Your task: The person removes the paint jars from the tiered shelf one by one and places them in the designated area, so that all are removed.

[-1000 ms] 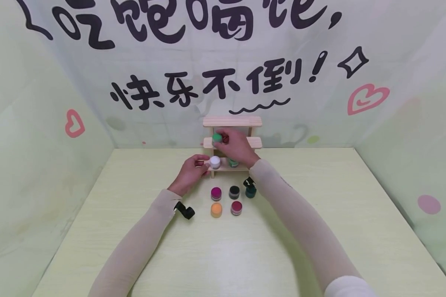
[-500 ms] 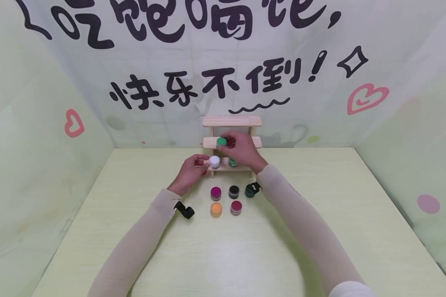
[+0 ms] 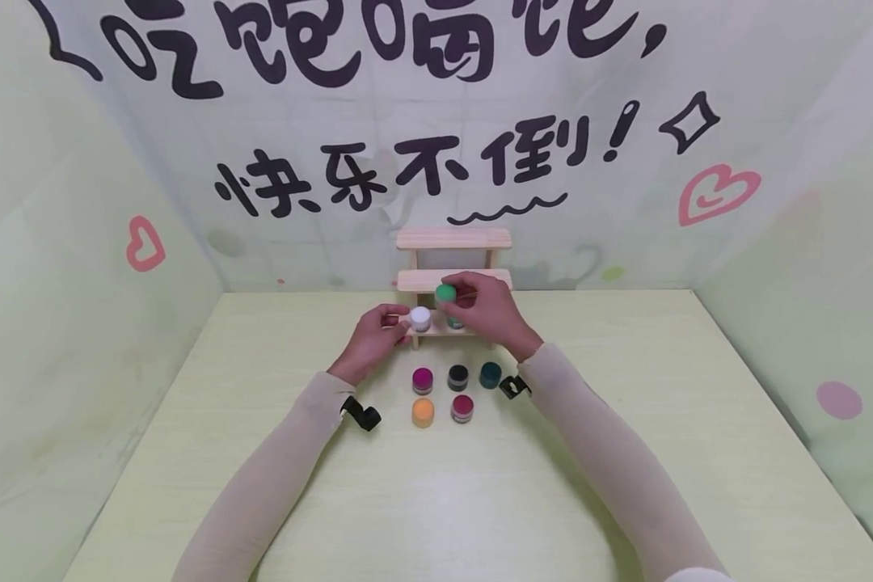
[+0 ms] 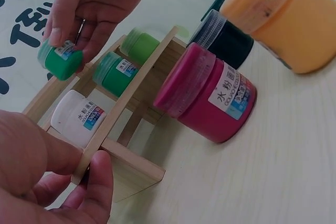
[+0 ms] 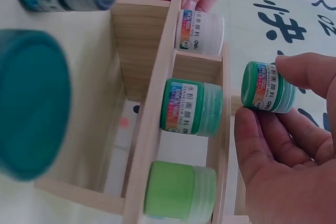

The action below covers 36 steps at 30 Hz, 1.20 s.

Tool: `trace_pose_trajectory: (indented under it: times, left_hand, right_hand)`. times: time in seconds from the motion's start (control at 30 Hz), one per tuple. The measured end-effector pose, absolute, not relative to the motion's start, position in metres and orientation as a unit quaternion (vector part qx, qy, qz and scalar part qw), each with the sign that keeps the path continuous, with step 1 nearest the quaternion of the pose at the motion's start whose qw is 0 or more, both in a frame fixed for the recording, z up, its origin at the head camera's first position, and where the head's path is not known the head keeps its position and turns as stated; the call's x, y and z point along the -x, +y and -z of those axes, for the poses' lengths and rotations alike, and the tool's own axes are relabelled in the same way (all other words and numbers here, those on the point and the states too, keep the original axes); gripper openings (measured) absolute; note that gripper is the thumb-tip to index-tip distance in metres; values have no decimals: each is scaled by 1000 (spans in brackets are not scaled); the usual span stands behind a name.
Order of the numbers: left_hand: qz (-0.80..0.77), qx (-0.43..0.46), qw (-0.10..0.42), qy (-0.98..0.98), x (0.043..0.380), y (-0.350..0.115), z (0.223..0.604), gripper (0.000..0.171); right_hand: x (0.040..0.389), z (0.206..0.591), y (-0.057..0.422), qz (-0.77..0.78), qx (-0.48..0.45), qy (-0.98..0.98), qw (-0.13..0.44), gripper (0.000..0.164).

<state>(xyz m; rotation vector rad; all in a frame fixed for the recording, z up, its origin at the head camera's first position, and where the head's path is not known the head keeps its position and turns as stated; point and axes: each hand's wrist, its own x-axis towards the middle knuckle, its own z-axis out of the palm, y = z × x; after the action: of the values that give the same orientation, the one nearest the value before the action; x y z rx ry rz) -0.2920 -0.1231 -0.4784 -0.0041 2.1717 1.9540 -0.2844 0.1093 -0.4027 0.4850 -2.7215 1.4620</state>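
Note:
My right hand (image 3: pixel 493 314) pinches a small green paint jar (image 5: pixel 268 86) between thumb and fingers, held in front of a tiered wooden rack (image 3: pixel 454 238). On the rack's lowest shelf stand a white paint jar (image 4: pixel 79 118), another green paint jar (image 5: pixel 190 107) and a light green paint jar (image 5: pixel 178 190), side by side. The held jar is above the shelved green one in the head view. My left hand (image 3: pixel 369 339) grips the left end of that lowest shelf, its thumb and fingers on the wood beside the white jar.
On the table (image 3: pixel 436 501), in front of the rack, stand magenta (image 3: pixel 423 380), black (image 3: pixel 457 377), dark teal (image 3: pixel 491 374), orange (image 3: pixel 423 412) and crimson (image 3: pixel 462 408) paint jars. A printed cloth (image 3: pixel 320 250) hangs close behind the rack.
My right hand has moved down and to the right with the green paint jar, from the middle shelf toward the lowest one. The left hand keeps its hold on the rack.

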Motion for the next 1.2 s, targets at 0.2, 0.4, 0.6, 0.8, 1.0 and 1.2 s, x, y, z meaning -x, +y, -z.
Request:
trace_pose_trajectory:
  times: [0.2, 0.4, 0.6, 0.8, 1.0, 1.2]
  left_hand:
    - [-661, 0, 108, 743, 291, -123, 478, 33]
    - [-657, 1, 107, 746, 290, -124, 477, 33]
    - [-655, 1, 110, 748, 290, -124, 476, 34]
    - [-654, -1, 106, 749, 291, -125, 477, 33]
    - [-658, 5, 113, 745, 291, -124, 476, 33]
    - [-657, 9, 114, 745, 291, -122, 476, 33]
  right_hand:
    - [273, 408, 117, -481, -168, -860, 5, 37]
    - [263, 415, 128, -487, -196, -851, 12, 32]
    - [249, 421, 141, -480, -201, -854, 2, 37]
    - [240, 429, 151, -462, -215, -860, 0, 39]
    - [226, 434, 160, -444, -221, -868, -6, 41]
    - [213, 440, 168, -438, -232, -868, -8, 39]
